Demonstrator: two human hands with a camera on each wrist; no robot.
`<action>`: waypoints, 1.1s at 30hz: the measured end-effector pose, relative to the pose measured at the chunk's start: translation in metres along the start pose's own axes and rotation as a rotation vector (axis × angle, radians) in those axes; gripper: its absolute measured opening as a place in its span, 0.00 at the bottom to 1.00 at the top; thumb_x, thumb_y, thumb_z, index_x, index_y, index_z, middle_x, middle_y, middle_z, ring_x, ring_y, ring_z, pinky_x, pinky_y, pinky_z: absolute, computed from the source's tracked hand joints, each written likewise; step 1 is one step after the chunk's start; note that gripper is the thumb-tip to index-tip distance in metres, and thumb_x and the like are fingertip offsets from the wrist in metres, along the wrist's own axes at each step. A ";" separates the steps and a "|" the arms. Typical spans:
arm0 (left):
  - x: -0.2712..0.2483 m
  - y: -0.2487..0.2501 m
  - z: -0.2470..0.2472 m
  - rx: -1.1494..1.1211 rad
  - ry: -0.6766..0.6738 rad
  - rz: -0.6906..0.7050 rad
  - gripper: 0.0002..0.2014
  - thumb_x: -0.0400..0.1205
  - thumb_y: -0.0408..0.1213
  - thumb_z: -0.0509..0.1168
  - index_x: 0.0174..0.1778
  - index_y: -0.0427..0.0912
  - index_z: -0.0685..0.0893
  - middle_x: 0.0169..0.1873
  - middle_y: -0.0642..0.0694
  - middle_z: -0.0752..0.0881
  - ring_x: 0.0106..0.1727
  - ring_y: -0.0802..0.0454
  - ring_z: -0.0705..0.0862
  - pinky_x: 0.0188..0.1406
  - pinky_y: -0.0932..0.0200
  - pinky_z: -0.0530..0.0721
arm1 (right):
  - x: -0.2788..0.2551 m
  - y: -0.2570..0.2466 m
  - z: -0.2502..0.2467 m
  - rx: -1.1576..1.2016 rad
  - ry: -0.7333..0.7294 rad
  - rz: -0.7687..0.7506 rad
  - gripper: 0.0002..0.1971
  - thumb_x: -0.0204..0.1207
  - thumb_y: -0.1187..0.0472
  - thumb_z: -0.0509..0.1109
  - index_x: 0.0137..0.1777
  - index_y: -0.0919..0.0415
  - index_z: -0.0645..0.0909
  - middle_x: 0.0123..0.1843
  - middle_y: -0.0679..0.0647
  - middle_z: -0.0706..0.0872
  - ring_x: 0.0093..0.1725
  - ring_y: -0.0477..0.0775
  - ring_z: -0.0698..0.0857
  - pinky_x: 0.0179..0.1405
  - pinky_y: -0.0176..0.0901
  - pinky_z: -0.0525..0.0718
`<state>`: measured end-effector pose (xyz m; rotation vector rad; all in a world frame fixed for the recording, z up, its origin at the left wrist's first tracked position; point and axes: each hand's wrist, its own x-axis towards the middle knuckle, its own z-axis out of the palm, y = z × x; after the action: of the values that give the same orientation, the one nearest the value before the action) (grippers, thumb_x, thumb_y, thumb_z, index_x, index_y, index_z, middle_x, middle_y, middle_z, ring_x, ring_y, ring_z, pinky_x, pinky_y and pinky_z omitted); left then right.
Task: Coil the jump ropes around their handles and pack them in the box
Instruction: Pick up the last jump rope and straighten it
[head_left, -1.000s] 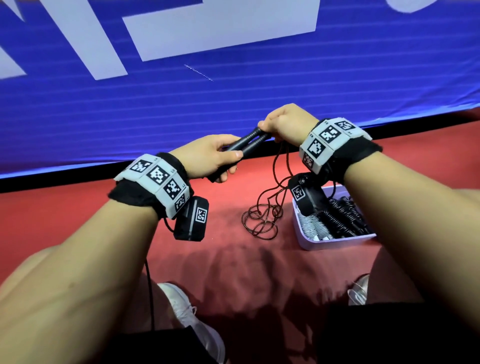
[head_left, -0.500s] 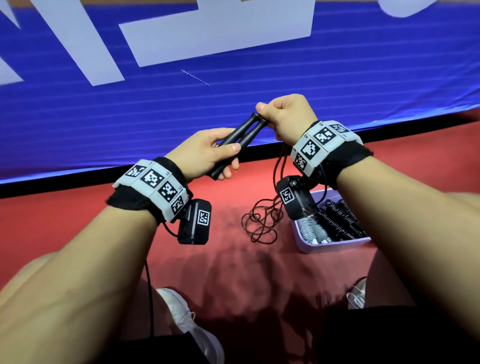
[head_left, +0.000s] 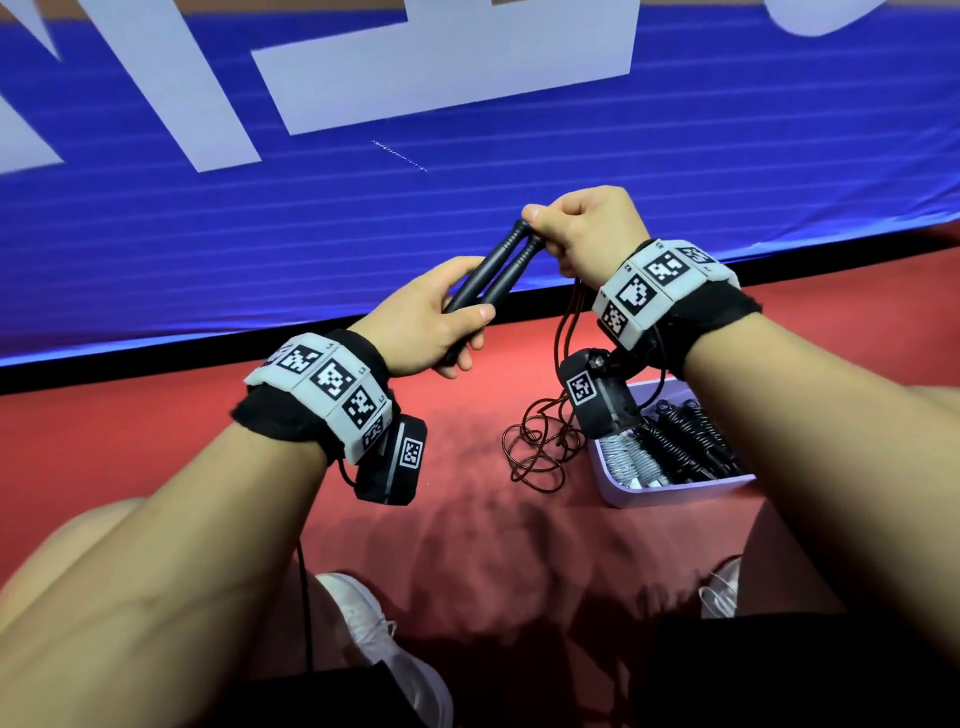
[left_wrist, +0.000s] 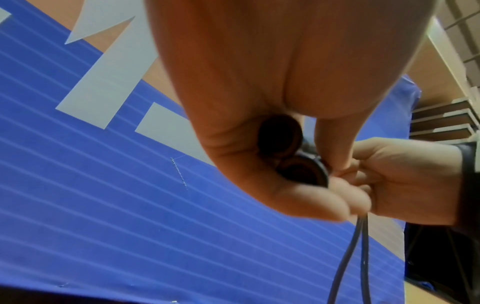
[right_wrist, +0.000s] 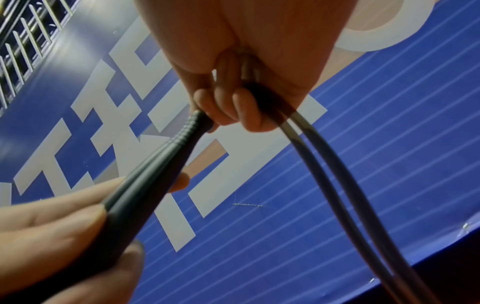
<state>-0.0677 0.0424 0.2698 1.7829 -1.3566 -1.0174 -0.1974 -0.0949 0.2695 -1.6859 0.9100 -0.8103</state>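
Handles (head_left: 491, 278) of a black jump rope lie side by side, held above the red floor (head_left: 457, 499) in the head view. The left hand (head_left: 423, 325) wraps their lower ends, thumb on top; the right hand (head_left: 584, 234) curls over their upper ends. Rope (head_left: 540, 447) hangs from the right hand into a loose tangle on the floor, just beside a lilac box (head_left: 670, 491) holding coiled ropes (head_left: 680, 439). A blue banner (head_left: 311, 218) stands behind.

From the left wrist, the left hand (left_wrist: 259, 98) grips the two round handle butts (left_wrist: 291, 150), with the right hand (left_wrist: 400, 181) beyond and two strands (left_wrist: 355, 259) dropping.

From the right wrist, the right hand (right_wrist: 249, 67) pinches the ribbed handle tips (right_wrist: 192, 127) and both strands (right_wrist: 345, 185); the left hand (right_wrist: 59, 236) grips the handles lower down.
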 end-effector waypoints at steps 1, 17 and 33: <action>0.000 0.000 0.000 0.015 0.005 0.014 0.15 0.88 0.35 0.58 0.69 0.53 0.71 0.31 0.46 0.79 0.28 0.52 0.81 0.26 0.58 0.82 | 0.000 -0.001 -0.001 0.025 -0.013 -0.006 0.16 0.75 0.58 0.71 0.32 0.69 0.79 0.24 0.57 0.70 0.20 0.51 0.64 0.22 0.39 0.65; 0.004 0.011 -0.004 -0.391 0.339 0.077 0.08 0.90 0.37 0.53 0.49 0.53 0.73 0.29 0.52 0.76 0.25 0.56 0.74 0.21 0.65 0.72 | -0.010 0.003 0.012 0.187 -0.290 0.177 0.12 0.84 0.59 0.58 0.41 0.59 0.79 0.33 0.55 0.81 0.30 0.49 0.80 0.32 0.31 0.80; 0.015 0.010 0.001 -0.602 0.448 -0.085 0.05 0.89 0.39 0.56 0.58 0.47 0.75 0.46 0.43 0.88 0.42 0.50 0.90 0.44 0.55 0.88 | -0.037 0.009 0.043 -0.090 -0.309 -0.037 0.15 0.81 0.64 0.63 0.32 0.59 0.80 0.28 0.54 0.83 0.26 0.47 0.81 0.36 0.40 0.79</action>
<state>-0.0707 0.0254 0.2747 1.4860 -0.6173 -0.8769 -0.1812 -0.0450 0.2463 -1.8484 0.7117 -0.5192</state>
